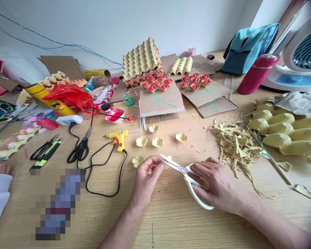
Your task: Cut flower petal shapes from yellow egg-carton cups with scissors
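Observation:
My right hand (217, 181) is wrapped around the white handles of a pair of scissors (193, 186), with fingers in the loops. Its blades point left, tips at the fingertips of my left hand (149, 176). The left thumb and fingers are pinched together; whatever lies between them is too hidden to name. Just beyond the blades sits a pale yellow paper-pulp flower (168, 161), partly covered. Another flower (138, 161) lies beside my left hand. Farther back are several cut flower cups, among them one in front (158, 142) and one to the right (181, 137).
Pulp scraps (234, 145) and egg trays (295, 128) are on the right. A yellow glue gun (120, 138) with a looping cord, black scissors (80, 150) and a red paint cup (115, 115) lie left. Red flowers stand on cardboard (160, 102) behind. A red bottle (257, 74) stands back right.

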A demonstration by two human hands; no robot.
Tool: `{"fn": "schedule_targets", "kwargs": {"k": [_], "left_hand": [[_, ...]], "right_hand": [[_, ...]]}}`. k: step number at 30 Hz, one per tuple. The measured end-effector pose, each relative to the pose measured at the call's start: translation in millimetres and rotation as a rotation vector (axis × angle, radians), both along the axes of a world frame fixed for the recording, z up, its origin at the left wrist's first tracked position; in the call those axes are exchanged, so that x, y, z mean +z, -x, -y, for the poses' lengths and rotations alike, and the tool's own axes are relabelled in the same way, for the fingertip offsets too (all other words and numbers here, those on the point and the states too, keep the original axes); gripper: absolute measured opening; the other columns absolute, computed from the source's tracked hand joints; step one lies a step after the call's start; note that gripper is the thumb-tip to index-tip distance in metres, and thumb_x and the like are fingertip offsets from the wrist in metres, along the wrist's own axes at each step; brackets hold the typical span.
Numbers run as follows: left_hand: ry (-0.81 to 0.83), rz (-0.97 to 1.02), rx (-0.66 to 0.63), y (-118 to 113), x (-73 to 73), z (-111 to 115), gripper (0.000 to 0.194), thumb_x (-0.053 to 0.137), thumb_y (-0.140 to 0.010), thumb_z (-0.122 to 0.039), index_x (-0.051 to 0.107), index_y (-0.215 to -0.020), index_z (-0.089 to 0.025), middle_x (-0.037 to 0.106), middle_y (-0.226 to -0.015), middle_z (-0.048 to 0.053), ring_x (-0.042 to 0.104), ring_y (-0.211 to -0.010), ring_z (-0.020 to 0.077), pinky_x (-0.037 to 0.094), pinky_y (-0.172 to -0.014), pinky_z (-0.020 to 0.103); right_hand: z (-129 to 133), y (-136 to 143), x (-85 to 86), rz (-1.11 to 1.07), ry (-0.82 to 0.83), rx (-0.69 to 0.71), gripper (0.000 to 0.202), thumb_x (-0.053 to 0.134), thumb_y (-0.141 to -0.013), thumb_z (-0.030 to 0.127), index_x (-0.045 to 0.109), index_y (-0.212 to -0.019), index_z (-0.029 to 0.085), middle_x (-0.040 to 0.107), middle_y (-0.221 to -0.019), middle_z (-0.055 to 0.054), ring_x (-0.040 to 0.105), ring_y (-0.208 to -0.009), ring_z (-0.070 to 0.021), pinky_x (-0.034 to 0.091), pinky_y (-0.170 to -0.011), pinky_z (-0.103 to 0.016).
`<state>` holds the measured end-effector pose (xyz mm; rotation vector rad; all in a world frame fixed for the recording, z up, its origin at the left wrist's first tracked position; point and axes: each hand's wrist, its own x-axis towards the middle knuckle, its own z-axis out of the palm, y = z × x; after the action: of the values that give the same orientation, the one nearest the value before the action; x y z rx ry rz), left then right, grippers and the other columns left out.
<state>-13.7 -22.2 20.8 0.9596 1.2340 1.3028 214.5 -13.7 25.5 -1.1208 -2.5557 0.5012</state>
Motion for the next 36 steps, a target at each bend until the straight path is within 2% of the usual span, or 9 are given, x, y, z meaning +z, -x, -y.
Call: {"fn": "schedule_targets", "kwargs": {"k": [12,19,28,36], "left_hand": [[0.008,0.151,-0.084,1.3,-4.1,0.6,0.012,0.082,-0.078,-0.029,0.076,-0.084,-0.02,0.073,-0.087,0.0,0.064,-0.089,0.0154,0.049,-0.087,0.027],[0.03,0.149,-0.115,-0.7,-3.0,2.5,0.014,0.083,-0.076,-0.031,0.077,-0.083,-0.02,0.075,-0.086,0.002,0.065,-0.087,0.0167,0.05,-0.086,0.028],[0.051,0.102,-0.227,-4.5,3.8,5.0,0.016,0.08,-0.08,-0.033,0.078,-0.083,-0.017,0.074,-0.085,0.004,0.063,-0.083,0.0173,0.049,-0.084,0.029],[0.045,0.152,-0.258,-2.2,-0.9,5.9,0.019,0.082,-0.08,-0.036,0.079,-0.085,-0.018,0.075,-0.087,0.004,0.064,-0.084,0.0172,0.049,-0.085,0.03]], "right_hand": [[-2.6,0.2,-0.5,0.056,-0.047,-0.024,0.022,0.055,-0.096,0.041,0.052,-0.085,0.021,0.063,-0.083,-0.004,0.055,-0.073,-0.0199,0.033,-0.075,-0.035],[-1.6,0.4,-2.1,0.039,-0.072,-0.037,0.022,0.058,-0.093,0.042,0.055,-0.091,0.02,0.064,-0.085,-0.004,0.057,-0.075,-0.0215,0.035,-0.078,-0.037],[-0.4,2.6,0.8,0.044,-0.101,-0.032,0.021,0.057,-0.091,0.042,0.055,-0.092,0.021,0.062,-0.087,-0.005,0.055,-0.078,-0.0232,0.035,-0.08,-0.039],[1.4,2.4,2.8,0.101,-0.132,-0.01,0.027,0.057,-0.09,0.045,0.053,-0.096,0.02,0.06,-0.093,-0.006,0.051,-0.082,-0.0245,0.034,-0.085,-0.042]]}}
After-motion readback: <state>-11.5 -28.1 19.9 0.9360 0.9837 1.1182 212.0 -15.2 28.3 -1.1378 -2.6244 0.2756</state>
